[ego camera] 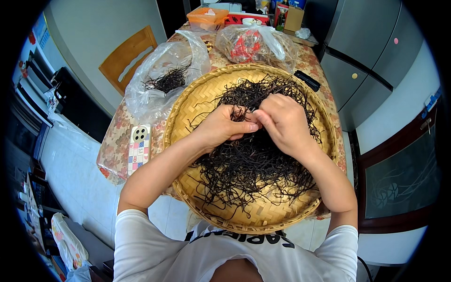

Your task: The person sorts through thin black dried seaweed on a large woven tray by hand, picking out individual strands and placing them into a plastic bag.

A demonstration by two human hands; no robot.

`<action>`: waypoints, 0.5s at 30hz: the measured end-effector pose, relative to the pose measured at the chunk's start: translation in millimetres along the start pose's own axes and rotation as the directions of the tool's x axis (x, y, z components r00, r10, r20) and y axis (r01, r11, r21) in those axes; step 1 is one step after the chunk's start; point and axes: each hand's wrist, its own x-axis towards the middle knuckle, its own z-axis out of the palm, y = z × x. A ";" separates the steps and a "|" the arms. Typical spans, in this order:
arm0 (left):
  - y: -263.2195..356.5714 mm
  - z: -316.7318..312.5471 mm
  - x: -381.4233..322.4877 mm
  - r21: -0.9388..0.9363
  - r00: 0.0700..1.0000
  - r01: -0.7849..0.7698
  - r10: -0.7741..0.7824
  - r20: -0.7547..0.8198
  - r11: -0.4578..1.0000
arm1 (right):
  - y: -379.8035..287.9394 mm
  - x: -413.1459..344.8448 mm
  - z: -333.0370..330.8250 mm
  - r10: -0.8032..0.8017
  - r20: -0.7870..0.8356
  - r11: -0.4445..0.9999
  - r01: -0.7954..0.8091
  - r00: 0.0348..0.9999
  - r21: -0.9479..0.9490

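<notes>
A round woven bamboo tray [192,116] stands before me, tilted over the table's near edge and close to my shirt. Across it spreads a tangled heap of thin, dark dried plant strands [246,165]. Above the heap my left hand [229,125] pinches a few strands between thumb and fingers. My right hand [283,121] meets it there, thumb and curled fingers closed at the same strands. The fingertips nearly touch, and what lies between them is mostly hidden.
An open clear plastic bag [141,95] with a smaller dark clump [169,80] lies left of the tray. A phone [139,149] rests below it. Behind are a filled, tied plastic bag [257,46] and a black object [307,80]. A wooden chair [130,53] stands left.
</notes>
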 end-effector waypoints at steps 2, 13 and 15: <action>-1.7 -1.0 0.4 -0.003 1.000 -0.008 0.008 -0.024 1.000 | 5.9 -1.7 1.7 0.091 -0.073 0.993 -0.085 0.993 0.082; 0.5 -6.4 -3.7 -0.130 0.983 -0.135 0.116 -0.144 0.982 | 15.4 -0.6 -7.6 -0.005 0.156 0.998 -0.005 0.988 0.061; 3.0 -4.7 -4.9 -0.134 0.979 -0.146 0.124 -0.162 0.980 | 15.1 -0.5 -6.9 0.035 0.164 0.998 -0.042 0.986 0.042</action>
